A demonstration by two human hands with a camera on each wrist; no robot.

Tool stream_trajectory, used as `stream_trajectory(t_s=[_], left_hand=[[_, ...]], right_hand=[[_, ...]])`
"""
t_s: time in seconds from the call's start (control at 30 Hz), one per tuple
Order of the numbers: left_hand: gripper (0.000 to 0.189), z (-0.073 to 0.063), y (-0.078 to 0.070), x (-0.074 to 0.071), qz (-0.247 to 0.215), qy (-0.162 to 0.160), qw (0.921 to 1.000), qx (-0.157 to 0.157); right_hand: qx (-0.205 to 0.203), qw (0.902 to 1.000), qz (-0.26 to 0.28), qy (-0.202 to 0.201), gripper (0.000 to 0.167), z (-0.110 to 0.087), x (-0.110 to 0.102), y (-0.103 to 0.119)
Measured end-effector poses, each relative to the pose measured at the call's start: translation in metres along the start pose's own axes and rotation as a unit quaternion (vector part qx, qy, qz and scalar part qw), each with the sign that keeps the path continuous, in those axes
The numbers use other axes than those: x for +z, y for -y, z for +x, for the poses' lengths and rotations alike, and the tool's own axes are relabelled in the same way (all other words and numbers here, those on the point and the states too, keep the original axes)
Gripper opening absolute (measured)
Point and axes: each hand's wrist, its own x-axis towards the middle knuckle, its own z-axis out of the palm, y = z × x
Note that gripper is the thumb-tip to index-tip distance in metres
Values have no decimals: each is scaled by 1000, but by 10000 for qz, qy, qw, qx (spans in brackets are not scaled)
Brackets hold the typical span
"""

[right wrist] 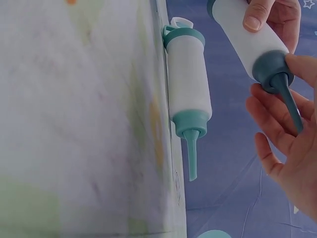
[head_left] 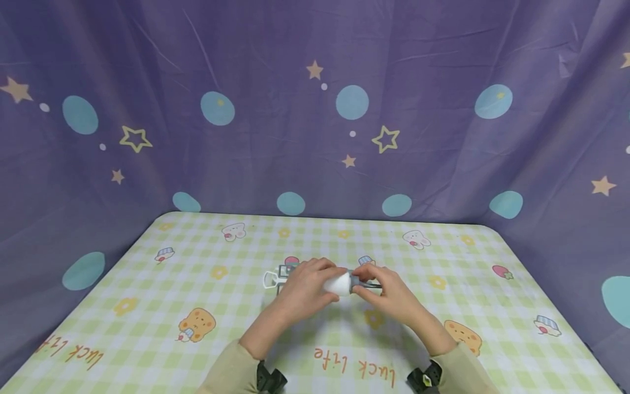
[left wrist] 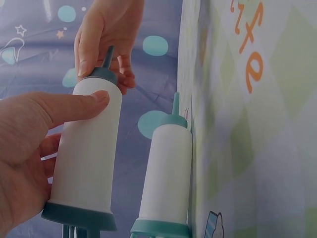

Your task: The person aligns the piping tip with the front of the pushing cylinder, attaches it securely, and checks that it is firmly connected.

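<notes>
My left hand (head_left: 306, 287) grips the white barrel of an icing syringe (left wrist: 86, 148), with the thumb laid across it and the fingers behind. At its nozzle end, my right hand (head_left: 391, 290) pinches the dark teal cap (right wrist: 271, 67) between thumb and fingers. The thin teal nozzle (right wrist: 290, 101) points toward the right palm. A second syringe (right wrist: 188, 79) of the same kind, with a lighter teal cap and nozzle, lies on the table beside the held one. In the head view my hands mostly hide it. A white ring handle (head_left: 264, 280) sticks out left of my left hand.
A green and white checked cloth with printed cartoons covers the table (head_left: 236, 306). Behind it hangs a purple curtain (head_left: 275, 137) with stars and teal dots. Black camera straps (head_left: 269, 378) sit on both wrists.
</notes>
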Motion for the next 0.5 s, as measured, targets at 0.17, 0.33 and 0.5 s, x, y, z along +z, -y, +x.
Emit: stream_trajectory(t_s=[0.17, 0.33, 0.5], left_hand=[[48, 0, 0, 0, 41, -5, 10000, 64], [49, 0, 1, 0, 28, -30, 10000, 51], [49, 0, 1, -1, -38, -43, 10000, 6]], right_hand=[[303, 9994, 41, 152, 19, 0, 0, 4], [301, 9995, 67, 95, 26, -1, 1, 3], [-93, 9999, 118, -24, 38, 0, 1, -1]])
